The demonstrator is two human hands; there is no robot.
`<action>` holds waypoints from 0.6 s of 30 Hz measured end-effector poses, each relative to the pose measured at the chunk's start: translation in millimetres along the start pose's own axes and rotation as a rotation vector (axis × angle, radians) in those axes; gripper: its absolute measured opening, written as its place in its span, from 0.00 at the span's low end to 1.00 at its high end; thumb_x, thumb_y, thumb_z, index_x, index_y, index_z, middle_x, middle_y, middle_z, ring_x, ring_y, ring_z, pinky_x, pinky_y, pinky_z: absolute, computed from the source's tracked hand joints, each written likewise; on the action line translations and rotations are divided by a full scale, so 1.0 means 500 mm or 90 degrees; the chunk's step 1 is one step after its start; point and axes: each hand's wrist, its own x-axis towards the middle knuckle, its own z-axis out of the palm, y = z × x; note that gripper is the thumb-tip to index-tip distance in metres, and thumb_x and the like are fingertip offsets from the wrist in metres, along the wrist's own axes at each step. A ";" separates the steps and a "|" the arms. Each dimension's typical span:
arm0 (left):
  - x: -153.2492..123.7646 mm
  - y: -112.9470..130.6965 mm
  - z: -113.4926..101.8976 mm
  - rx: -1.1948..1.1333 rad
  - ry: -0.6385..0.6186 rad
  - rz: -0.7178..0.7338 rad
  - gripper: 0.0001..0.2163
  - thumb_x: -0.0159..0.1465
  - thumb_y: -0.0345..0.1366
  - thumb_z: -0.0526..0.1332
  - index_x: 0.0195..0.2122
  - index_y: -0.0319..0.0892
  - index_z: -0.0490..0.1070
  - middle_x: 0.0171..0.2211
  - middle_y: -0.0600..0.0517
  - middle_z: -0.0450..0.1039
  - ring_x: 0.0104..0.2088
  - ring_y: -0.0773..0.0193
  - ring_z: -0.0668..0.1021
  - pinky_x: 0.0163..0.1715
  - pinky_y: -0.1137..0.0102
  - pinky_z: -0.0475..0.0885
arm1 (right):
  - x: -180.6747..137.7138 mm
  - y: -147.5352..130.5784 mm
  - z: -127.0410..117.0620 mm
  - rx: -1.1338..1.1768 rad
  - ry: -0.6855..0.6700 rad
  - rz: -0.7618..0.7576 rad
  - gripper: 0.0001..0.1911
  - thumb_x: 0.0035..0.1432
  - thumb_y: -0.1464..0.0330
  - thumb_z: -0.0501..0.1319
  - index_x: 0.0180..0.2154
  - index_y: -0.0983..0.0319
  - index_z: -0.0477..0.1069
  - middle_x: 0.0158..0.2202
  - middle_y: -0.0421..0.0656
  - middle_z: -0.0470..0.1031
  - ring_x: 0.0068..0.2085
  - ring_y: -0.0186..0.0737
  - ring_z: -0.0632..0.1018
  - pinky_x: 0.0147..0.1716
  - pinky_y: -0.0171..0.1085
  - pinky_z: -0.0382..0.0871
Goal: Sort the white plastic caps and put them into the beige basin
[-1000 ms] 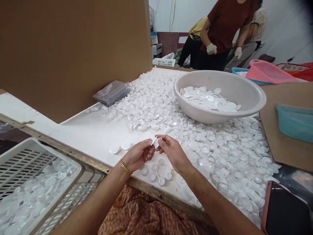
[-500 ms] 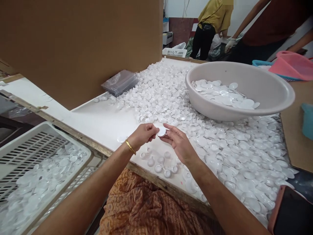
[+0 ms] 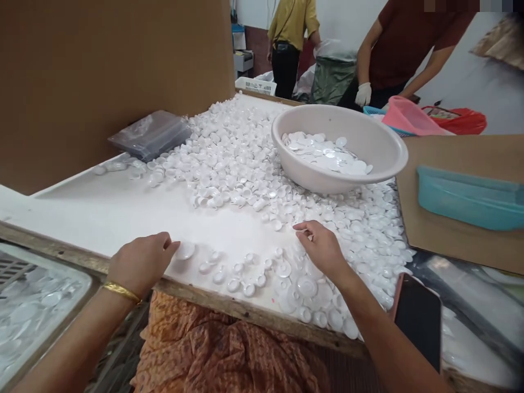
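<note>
My left hand (image 3: 145, 261), with a gold bangle at its wrist, is closed in a pinch at the table's front left. Thumb and fingertips meet the edge of a round white plastic disc (image 3: 186, 250), which is low over the table or lying on it. To the right, my right hand (image 3: 321, 248) is at the edge of the heap of white plastic pieces (image 3: 245, 158). Its thumb and fingers are pinched together; a bit of white shows at the tips, too small to name. Between my hands lie several small round white pieces (image 3: 233, 284).
A large pale basin (image 3: 344, 183) with white discs stands on the heap. A clear plastic packet (image 3: 151, 134) lies by the cardboard panel (image 3: 114, 71). At right are a phone (image 3: 420, 322) and a teal container (image 3: 466, 202). Two people stand behind the table.
My hands were together holding a white disc. They have parted: the left has moved left and nearer, the right towards the heap. The view has swung right.
</note>
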 end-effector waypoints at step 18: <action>0.091 0.365 0.043 -0.076 0.194 0.512 0.08 0.57 0.26 0.54 0.34 0.41 0.71 0.39 0.46 0.64 0.42 0.57 0.68 0.34 0.67 0.68 | -0.035 0.019 0.000 -0.432 -0.018 -0.095 0.06 0.54 0.70 0.60 0.36 0.61 0.71 0.38 0.44 0.70 0.39 0.42 0.70 0.37 0.39 0.64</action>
